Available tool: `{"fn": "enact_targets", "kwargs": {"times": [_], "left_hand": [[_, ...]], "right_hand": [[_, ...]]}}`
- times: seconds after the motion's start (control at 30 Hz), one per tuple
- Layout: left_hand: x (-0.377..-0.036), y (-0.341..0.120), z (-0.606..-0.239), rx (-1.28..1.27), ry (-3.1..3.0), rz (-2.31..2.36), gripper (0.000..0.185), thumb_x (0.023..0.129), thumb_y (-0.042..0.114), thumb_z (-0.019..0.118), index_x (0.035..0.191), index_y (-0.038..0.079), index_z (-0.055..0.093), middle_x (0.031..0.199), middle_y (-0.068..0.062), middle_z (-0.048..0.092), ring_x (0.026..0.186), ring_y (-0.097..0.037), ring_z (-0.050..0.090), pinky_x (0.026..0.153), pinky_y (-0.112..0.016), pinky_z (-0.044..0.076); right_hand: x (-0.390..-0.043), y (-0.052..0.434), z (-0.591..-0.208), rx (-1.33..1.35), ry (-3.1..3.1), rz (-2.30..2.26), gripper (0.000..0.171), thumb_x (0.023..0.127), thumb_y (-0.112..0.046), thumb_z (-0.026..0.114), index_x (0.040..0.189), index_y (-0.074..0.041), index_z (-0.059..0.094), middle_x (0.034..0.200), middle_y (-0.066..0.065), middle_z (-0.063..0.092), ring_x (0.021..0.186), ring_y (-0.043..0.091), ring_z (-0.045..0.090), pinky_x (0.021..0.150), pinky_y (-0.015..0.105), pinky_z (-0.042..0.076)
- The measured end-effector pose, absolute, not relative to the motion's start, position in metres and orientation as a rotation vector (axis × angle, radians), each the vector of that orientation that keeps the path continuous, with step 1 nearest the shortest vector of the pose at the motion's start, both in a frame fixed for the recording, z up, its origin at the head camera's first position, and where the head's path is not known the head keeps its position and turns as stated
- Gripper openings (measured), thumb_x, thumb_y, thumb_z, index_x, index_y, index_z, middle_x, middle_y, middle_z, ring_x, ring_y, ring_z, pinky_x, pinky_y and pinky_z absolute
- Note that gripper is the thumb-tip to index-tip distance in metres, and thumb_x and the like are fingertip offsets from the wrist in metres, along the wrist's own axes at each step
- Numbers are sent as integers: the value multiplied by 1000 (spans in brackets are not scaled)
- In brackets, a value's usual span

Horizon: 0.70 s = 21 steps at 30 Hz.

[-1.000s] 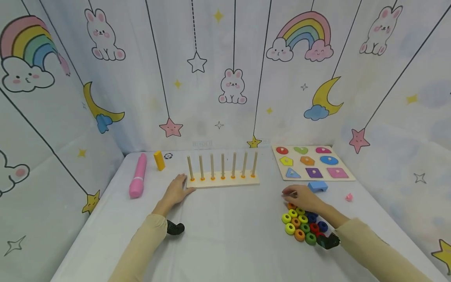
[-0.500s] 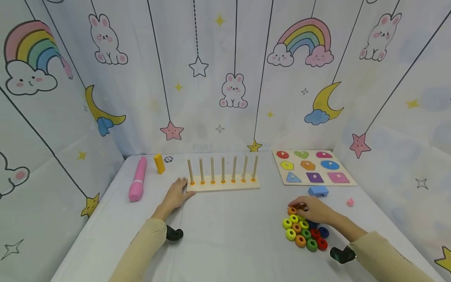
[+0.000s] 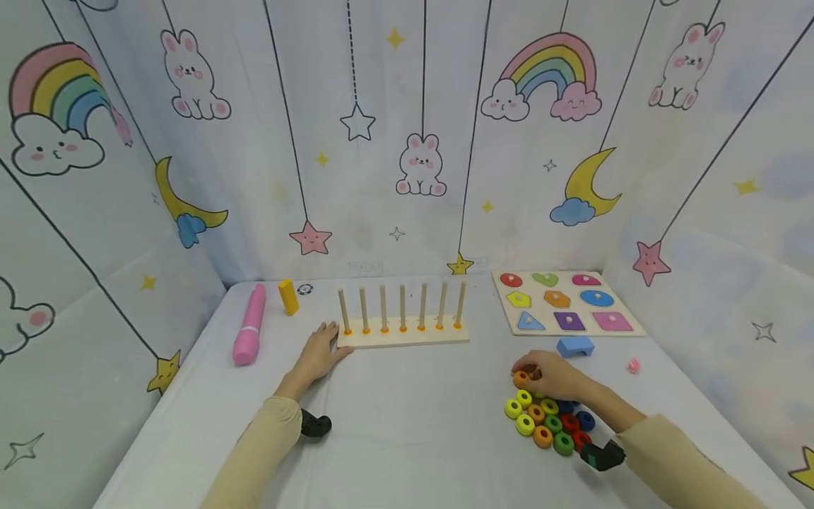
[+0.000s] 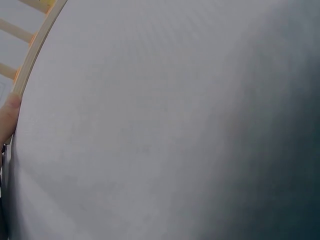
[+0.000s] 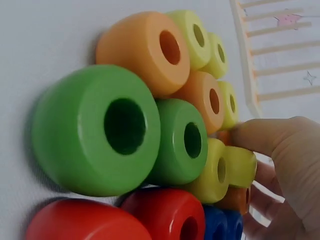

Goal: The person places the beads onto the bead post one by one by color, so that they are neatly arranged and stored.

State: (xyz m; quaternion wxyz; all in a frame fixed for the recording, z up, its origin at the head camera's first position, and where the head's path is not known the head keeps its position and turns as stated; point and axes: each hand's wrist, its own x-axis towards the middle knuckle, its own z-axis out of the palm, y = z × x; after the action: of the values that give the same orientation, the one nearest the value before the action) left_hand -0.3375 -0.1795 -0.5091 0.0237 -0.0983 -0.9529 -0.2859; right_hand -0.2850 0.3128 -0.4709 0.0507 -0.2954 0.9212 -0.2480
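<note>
The right hand [image 3: 552, 376] curls its fingers around an orange ring [image 3: 522, 379] at the far edge of the ring pile [image 3: 548, 420] on the table [image 3: 407, 438]. The left hand [image 3: 320, 351] rests open, steadying the peg board [image 3: 403, 332]. A firm pinch would help lift the ring without disturbing its neighbours.

Both arms wear long, plain beige sleeves reaching the wrists. A small black camera unit sits strapped under each wrist. The left hand [image 3: 316, 354] and right hand [image 3: 552, 376] are bare, without rings or gloves.
</note>
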Motion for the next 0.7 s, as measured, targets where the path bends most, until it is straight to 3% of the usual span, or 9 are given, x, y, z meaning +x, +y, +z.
{"fn": "enact_targets", "kwargs": {"times": [0.33, 0.5, 0.7], "left_hand": [[-338, -181, -505, -357, -2920, -811, 71, 90, 32, 64, 137, -14, 37, 143, -29, 34, 136, -45, 21, 112, -55, 16], [-338, -181, -505, -349, -2963, -803, 72, 91, 33, 64, 139, -13, 34, 145, -27, 32, 137, -44, 19, 113, -54, 14], [-340, -178, -509, -343, -2955, -834, 72, 91, 33, 63, 139, -12, 34, 146, -26, 32, 138, -43, 18, 113, -54, 13]], "right_hand": [[-300, 293, -450, -766, 2953, -992, 29, 87, -10, 68, 114, -1, 62, 102, 3, 67, 93, 20, 63, 81, 35, 56], [-318, 263, -429, -839, 3009, -1092, 26, 85, -6, 70, 110, -3, 63, 100, 5, 67, 90, 19, 64, 80, 34, 56], [-332, 220, -403, -1021, 2980, -1187, 27, 84, -3, 70, 110, 3, 63, 102, 10, 67, 91, 21, 65, 80, 34, 56]]}}
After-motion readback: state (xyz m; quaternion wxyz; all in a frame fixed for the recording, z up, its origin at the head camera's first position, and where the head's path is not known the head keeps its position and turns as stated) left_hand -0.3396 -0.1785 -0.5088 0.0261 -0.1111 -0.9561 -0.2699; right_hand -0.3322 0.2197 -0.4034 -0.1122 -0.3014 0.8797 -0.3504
